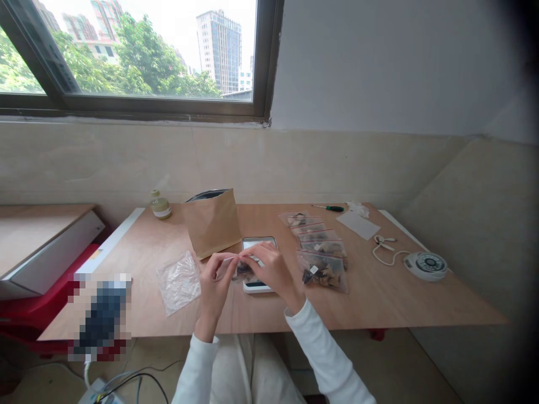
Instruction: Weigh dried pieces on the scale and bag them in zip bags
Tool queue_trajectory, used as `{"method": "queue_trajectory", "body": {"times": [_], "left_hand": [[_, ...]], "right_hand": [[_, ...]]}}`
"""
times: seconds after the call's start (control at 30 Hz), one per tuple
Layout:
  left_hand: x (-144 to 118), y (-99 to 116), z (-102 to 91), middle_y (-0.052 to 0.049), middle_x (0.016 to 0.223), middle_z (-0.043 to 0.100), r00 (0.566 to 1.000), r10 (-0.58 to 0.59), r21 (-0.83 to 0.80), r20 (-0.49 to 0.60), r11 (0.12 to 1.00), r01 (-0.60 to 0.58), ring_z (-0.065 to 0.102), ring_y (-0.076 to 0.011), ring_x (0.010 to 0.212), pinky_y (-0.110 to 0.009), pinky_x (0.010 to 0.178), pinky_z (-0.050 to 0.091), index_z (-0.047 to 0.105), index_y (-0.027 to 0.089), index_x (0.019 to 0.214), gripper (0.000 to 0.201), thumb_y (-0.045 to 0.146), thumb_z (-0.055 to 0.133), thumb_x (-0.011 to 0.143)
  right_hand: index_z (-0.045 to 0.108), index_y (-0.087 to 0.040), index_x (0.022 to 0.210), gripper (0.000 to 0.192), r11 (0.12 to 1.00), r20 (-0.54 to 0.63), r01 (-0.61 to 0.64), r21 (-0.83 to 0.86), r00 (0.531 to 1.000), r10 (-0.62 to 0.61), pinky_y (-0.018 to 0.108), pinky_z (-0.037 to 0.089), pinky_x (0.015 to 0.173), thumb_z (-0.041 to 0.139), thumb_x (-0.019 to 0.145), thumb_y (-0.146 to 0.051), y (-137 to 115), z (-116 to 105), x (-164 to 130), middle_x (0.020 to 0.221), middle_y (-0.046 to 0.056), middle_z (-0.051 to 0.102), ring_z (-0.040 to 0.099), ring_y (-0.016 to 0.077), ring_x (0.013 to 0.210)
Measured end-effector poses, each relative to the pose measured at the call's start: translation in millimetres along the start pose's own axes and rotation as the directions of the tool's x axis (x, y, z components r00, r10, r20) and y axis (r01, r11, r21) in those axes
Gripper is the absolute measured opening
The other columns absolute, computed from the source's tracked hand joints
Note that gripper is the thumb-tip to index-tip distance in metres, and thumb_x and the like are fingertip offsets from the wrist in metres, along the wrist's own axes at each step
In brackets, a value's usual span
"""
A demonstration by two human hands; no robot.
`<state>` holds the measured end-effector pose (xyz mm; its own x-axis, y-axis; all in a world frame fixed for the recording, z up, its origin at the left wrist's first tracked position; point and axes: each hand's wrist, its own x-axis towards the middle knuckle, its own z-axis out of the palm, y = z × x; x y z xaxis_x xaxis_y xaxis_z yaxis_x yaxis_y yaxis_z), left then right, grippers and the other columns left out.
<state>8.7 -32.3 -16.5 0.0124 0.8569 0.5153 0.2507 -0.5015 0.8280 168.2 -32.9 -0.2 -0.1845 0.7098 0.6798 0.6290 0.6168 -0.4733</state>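
A small clear bag is held between the two hands, above a flat white device, its gripped edge running left to right and its dark contents hanging below; its full long axis is hidden. Beneath a window and pale wall, the wooden counter carries a bottle, a crumpled plastic bag, an upright brown pouch, filled zip bags, a screwdriver and a round white unit. The left hand reaches upward, clamped on the bag's edge; the right hand angles inward, pinching beside it.
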Motion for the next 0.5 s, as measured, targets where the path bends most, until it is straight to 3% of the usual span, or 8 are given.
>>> {"method": "queue_trajectory", "body": {"times": [0.27,0.37,0.5], "left_hand": [[-1.6,7.1,4.7,-0.002,0.087,0.067,0.999,0.045,0.018,0.03,0.999,-0.046,0.065,-0.0159,0.082,-0.029,0.074,0.052,0.062,0.021,0.09,0.009,0.028,0.057,0.086],[-0.8,5.6,0.8,-0.002,0.087,0.066,0.995,0.091,0.081,-0.028,0.993,-0.088,0.063,-0.0162,0.084,-0.031,0.078,0.051,0.064,0.022,0.088,0.009,0.028,0.058,0.086],[-1.3,0.4,-4.5,-0.003,0.088,0.067,0.997,0.044,0.057,-0.06,0.998,-0.04,0.065,-0.0173,0.084,-0.032,0.078,0.051,0.063,0.021,0.09,0.011,0.031,0.058,0.086]], "right_hand": [[0.061,-0.021,0.074,0.025,0.992,-0.066,0.022,-0.124,0.997,-0.031,0.031,0.04,0.077,0.047,0.089,-0.007,-1.2,7.9,-2.2,0.073,0.002,0.067,0.06,0.0169,0.076],[0.061,-0.021,0.08,0.016,0.997,-0.025,0.032,-0.073,0.999,-0.034,0.029,0.04,0.078,0.051,0.092,-0.016,-1.4,5.7,-0.8,0.076,0.001,0.067,0.06,0.0159,0.076],[0.062,-0.021,0.084,0.015,0.999,0.006,-0.013,-0.038,1.0,0.013,0.028,0.041,0.078,0.053,0.092,-0.03,8.1,4.4,-3.9,0.079,0.001,0.068,0.061,0.0157,0.076]]}}
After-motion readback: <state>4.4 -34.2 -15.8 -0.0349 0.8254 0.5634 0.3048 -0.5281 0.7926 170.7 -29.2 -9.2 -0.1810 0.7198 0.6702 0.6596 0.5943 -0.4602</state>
